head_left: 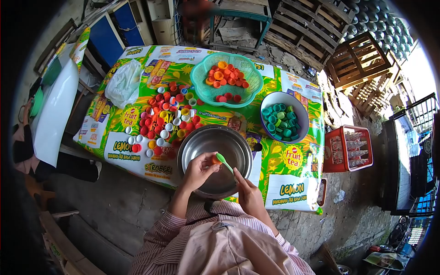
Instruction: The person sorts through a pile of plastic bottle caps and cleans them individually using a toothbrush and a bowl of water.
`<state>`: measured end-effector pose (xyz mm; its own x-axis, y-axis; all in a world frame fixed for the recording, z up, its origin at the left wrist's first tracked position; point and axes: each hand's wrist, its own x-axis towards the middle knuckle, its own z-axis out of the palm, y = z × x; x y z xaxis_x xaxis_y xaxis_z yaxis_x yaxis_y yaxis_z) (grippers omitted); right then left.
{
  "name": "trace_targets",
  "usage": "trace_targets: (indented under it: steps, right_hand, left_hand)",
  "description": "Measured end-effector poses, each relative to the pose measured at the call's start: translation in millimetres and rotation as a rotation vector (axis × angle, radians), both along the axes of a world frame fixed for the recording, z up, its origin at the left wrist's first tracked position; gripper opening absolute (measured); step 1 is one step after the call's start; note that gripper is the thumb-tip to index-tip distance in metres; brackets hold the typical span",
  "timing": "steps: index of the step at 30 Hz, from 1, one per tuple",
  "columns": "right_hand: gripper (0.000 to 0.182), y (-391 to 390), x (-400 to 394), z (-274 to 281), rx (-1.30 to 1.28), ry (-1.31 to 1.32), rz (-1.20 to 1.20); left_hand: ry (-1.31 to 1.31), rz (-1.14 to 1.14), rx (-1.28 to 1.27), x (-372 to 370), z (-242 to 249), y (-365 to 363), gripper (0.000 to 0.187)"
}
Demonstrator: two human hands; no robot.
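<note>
My left hand (200, 172) pinches an orange bottle cap (215, 159) over a round steel bowl (181, 158). In my right hand (250, 196) is a slim light-green stick tool (226, 163); its rounded, brighter green end meets the cap. Whether that end has bristles or is a small spoon I cannot make out. The bowl stands at the table's near edge, its inside partly hidden by my hands. Left of it, loose red, white, yellow and orange caps (160, 120) lie spread on the table cover.
A scalloped turquoise basin (198, 94) holds orange and red caps. A white bowl (302, 114) contains green caps. A plastic bag (123, 85) lies at the table's left. Right of the table stands a red crate (337, 151) of bottles. Another person's dark-clothed leg (75, 165) is at left.
</note>
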<state>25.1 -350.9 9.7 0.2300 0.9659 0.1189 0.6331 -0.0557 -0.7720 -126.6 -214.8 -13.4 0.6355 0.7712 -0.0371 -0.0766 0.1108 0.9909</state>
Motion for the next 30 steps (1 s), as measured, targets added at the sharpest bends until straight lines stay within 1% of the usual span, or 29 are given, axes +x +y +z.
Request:
trace_targets:
  steps: [1,2,3,5,6,7,8,10,11,13,14,15,17,18,19,20,21,22,23,25,26,27,29,30]
  right_hand:
    - [0.053,1,2,0,0.007,-0.007,0.001]
    - [0.053,1,6,0,-0.012,-0.026,-0.055]
    - [0.053,3,7,2,-0.035,-0.04,-0.112]
    - [0.052,-2,6,11,-0.099,0.002,-0.083]
    - [0.052,-6,2,12,-0.113,0.091,-0.065]
    - [0.051,-6,1,13,-0.118,0.178,-0.049]
    - [0.051,-4,0,15,-0.118,0.26,-0.033]
    - [0.051,-3,-2,19,-0.158,0.29,-0.047]
    - [0.051,-3,-3,20,-0.193,0.316,-0.059]
    - [0.051,-3,-3,21,-0.189,0.31,-0.066]
    - [0.051,-3,-3,21,-0.178,0.303,-0.074]
    - [0.051,-2,-2,21,-0.182,0.304,-0.073]
    - [0.051,0,-2,23,-0.12,0.157,-0.027]
    - [0.051,1,-2,24,-0.123,0.156,-0.028]
    - [0.051,4,-3,25,-0.129,0.088,-0.019]
    - [0.051,6,-3,26,-0.135,0.021,-0.01]
    - [0.051,7,-2,25,-0.136,0.021,-0.011]
    - [0.051,9,-1,24,-0.124,0.01,-0.021]
    - [0.05,10,0,23,-0.113,0.0,-0.03]
    - [0.05,12,0,26,-0.11,-0.021,-0.027]
    - [0.05,12,1,27,-0.105,-0.045,-0.026]
    - [0.05,12,0,28,-0.103,-0.046,-0.029]
    - [0.05,11,-4,27,-0.014,-0.044,-0.06]
    - [0.05,11,-6,26,-0.013,-0.042,-0.061]
  left_hand:
    - [-0.012,0.005,-0.087,0,2,-2,0.037]
    - [-0.025,0.011,-0.171,2,5,-1,0.038]
    - [-0.029,0.013,-0.164,4,9,2,0.038]
    - [-0.037,0.038,-0.282,2,15,-4,0.038]
    - [-0.118,0.018,-0.364,1,12,-4,0.036]
    - [-0.111,0.02,-0.372,1,9,-5,0.036]
    - [-0.204,0.077,-0.527,2,8,-4,0.035]
    - [-0.373,0.147,-0.829,2,0,0,0.036]
    - [-0.371,0.151,-0.836,2,-4,2,0.036]
    - [-0.721,0.042,-1.174,2,-9,5,0.043]
    - [-0.678,0.056,-1.176,4,-10,5,0.048]
    - [-0.678,0.06,-1.179,6,-7,5,0.048]
    - [-0.492,0.047,-1.037,9,0,4,0.048]
    - [-0.454,0.011,-0.972,10,-2,4,0.047]
    - [-0.454,0.009,-0.974,11,-3,3,0.047]
    - [-0.392,-0.006,-0.913,11,-2,2,0.046]
    - [-0.331,-0.019,-0.85,13,1,1,0.045]
    - [-0.208,0.01,-0.779,15,11,0,0.046]
    - [-0.207,0.012,-0.779,15,10,1,0.046]
    - [-0.269,0.032,-0.758,16,2,2,0.039]
    - [-0.35,-0.012,-0.773,13,-9,4,0.038]
    - [-0.35,-0.016,-0.772,13,-7,5,0.038]
    - [-0.486,-0.043,-0.876,14,0,5,0.04]
    - [-0.484,-0.043,-0.875,14,3,5,0.04]
